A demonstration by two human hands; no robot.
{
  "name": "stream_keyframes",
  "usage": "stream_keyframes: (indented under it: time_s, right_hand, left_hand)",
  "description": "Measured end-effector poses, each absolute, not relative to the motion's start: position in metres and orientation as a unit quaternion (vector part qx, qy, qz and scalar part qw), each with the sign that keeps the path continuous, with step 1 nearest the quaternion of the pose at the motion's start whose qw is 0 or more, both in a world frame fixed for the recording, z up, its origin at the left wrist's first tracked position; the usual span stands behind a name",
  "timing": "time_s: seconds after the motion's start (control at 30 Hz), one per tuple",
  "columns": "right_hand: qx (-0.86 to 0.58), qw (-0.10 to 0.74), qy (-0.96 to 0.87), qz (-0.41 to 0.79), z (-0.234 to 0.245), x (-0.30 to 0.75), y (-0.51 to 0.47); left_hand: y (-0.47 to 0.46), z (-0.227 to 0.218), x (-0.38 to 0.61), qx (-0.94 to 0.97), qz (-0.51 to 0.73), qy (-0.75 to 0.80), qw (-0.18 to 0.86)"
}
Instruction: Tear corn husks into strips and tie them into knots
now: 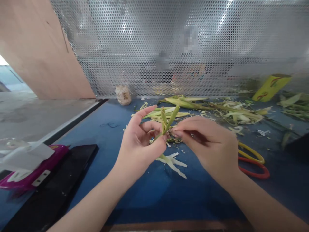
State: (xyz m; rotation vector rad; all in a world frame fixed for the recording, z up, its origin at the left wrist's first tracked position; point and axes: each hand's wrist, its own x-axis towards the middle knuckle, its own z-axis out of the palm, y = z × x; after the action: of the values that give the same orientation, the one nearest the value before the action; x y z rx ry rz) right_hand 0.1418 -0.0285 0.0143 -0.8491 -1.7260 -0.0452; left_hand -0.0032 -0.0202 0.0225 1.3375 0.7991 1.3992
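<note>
My left hand (145,138) is closed, pinching a folded green husk piece (169,120) between thumb and fingers. Two green tips stick up from that pinch, and pale split strips (174,164) hang out below it. Close on its right, my right hand (209,141) has thumb and forefinger pressed together at the husk's side. Something thin and dark lies at those fingertips, too small to name. Beneath both hands, a patterned black-and-yellow thing shows in part, mostly covered.
Long husk leaves (188,103) and shredded scraps (241,112) lie along the back of the blue table (135,199). Right of my hand are yellow and red loops (256,168), like scissor handles. A yellow box (271,87), wrapped roll (123,95), purple power strip (43,169) and perforated metal panel (145,38) surround.
</note>
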Motion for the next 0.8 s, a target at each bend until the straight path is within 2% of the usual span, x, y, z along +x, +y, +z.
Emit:
stream_keyframes:
  time_s: [0.2, 0.4, 0.63, 0.8]
  right_hand:
    - [-0.366, 0.506, -0.762, -0.172, 0.017, 0.145, -0.033]
    - [-0.350, 0.445, -0.777, -0.275, 0.016, 0.147, -0.039]
    - [-0.382, 0.402, -0.790, -0.261, 0.018, 0.146, -0.045]
    - [-0.390, 0.410, -0.786, -0.248, 0.019, 0.145, -0.048]
  left_hand:
    - [-0.026, 0.024, -0.005, 0.623, 0.564, 0.355, 0.409]
    - [-0.028, 0.020, -0.004, 0.665, 0.560, 0.374, 0.323]
    - [-0.030, 0.014, 0.000, 0.666, 0.609, 0.340, 0.263]
    - [-0.031, 0.015, 0.002, 0.651, 0.625, 0.339, 0.267]
